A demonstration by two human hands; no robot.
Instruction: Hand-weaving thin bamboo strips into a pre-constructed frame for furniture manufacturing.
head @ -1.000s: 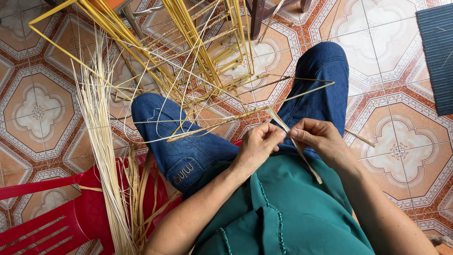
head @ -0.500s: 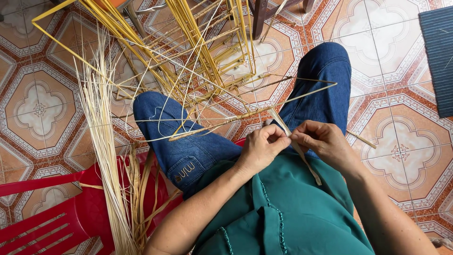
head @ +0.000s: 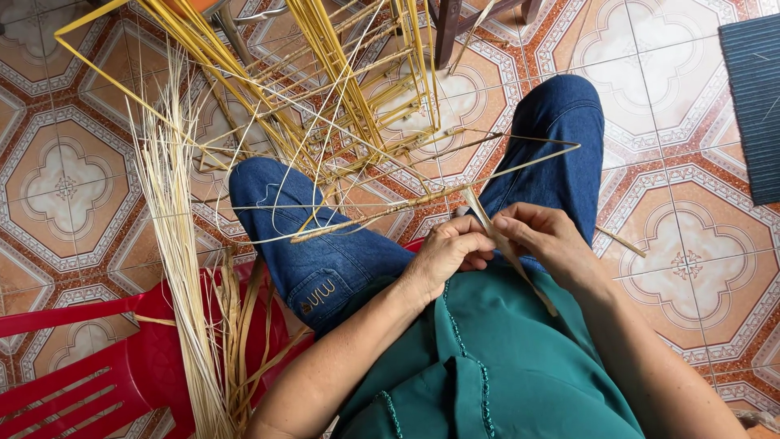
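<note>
I sit in blue jeans and a green top, both hands together over my lap. My left hand (head: 448, 252) pinches a flat pale cane strip (head: 508, 248) at its upper end. My right hand (head: 546, 237) grips the same strip just to the right; its loose tail slants down across the green top. The strip joins a thin yellow cane rod (head: 422, 197) that lies across my knees. Farther out, the rod belongs to an open frame of yellow canes (head: 349, 89) standing on the tiled floor in front of me.
A bundle of pale straw-like strips (head: 175, 244) hangs over a red plastic chair (head: 97, 382) at the lower left. Dark wooden chair legs (head: 445, 32) stand at the top. A dark ribbed mat (head: 756, 106) lies at the right edge. The floor is patterned tile.
Both hands stay on the strip with only slight finger movement. My knees and the view have shifted a little.
</note>
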